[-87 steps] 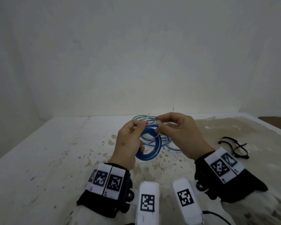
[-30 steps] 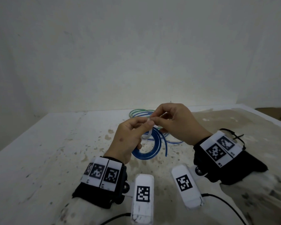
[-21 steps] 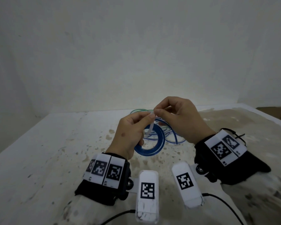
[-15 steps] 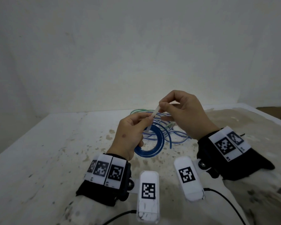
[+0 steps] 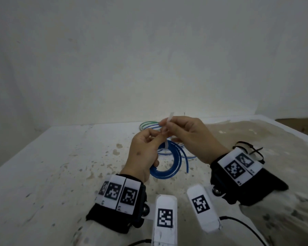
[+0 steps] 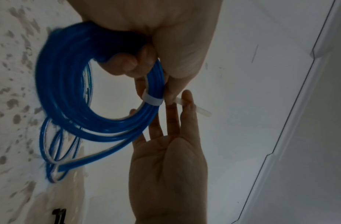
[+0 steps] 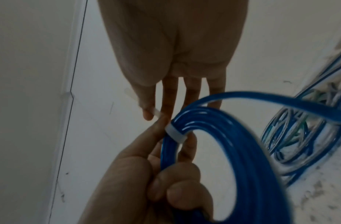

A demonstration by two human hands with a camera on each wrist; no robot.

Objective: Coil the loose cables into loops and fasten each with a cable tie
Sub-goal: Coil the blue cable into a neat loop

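Now L hand grips blue coil, R hand pinches white tie tail.

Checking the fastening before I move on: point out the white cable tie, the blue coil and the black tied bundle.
white cable tie (image 6: 153, 101): left wrist view, band around coil.
blue coil (image 6: 56, 84): left wrist view, outer curve.
black tied bundle (image 5: 252, 151): head view, loop's middle.

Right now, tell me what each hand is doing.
Left hand: curled round the blue cable coil, holding it.
Right hand: pinching the tail of the white cable tie wrapped round the coil.
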